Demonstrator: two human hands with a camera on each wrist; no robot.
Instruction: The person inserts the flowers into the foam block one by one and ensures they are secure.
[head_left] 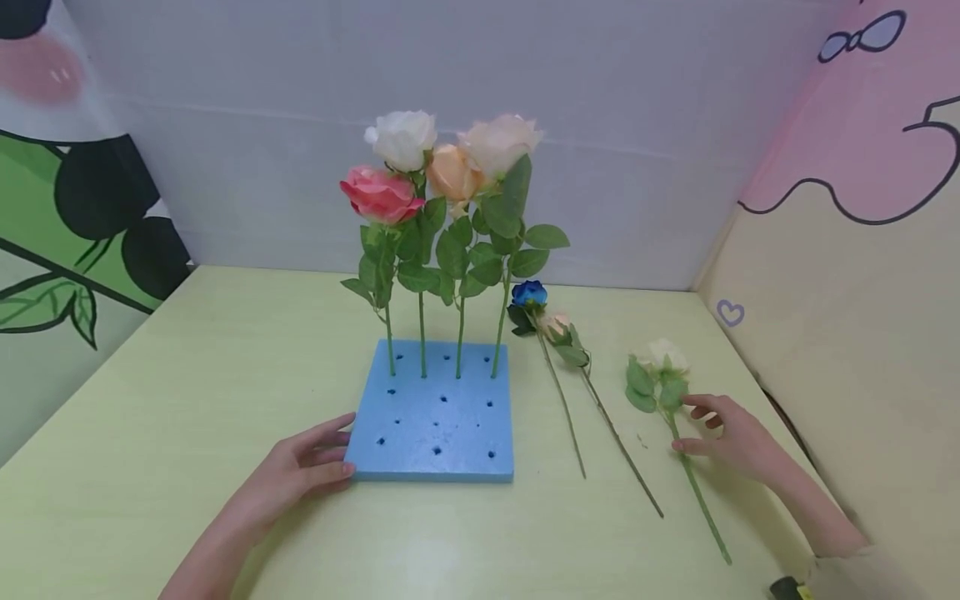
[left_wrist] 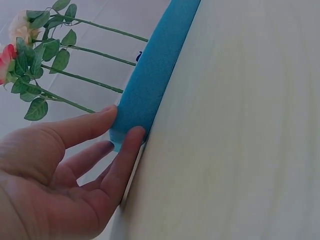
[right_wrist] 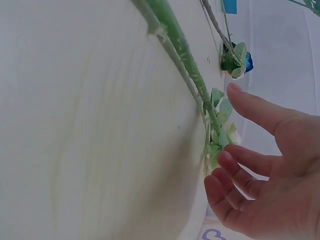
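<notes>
A blue foam board (head_left: 465, 429) with rows of holes lies on the table, several artificial roses upright along its back row. My left hand (head_left: 296, 471) holds the board's front left corner; in the left wrist view, the thumb and fingers (left_wrist: 132, 150) lie against that corner. On the right, a white rose (head_left: 666, 357) with green leaves lies on the table, stem toward me. My right hand (head_left: 731, 437) hovers about its upper stem, thumb and fingers spread apart. In the right wrist view, a gap shows between the fingertips and the green stem (right_wrist: 187, 65).
Between the board and the white rose lie a blue rose (head_left: 529, 293) and a pale peach rose (head_left: 557, 325) on long stems. A dark object (head_left: 786, 588) shows by the right sleeve. A pale cloth wall (head_left: 300, 192) rises behind the table.
</notes>
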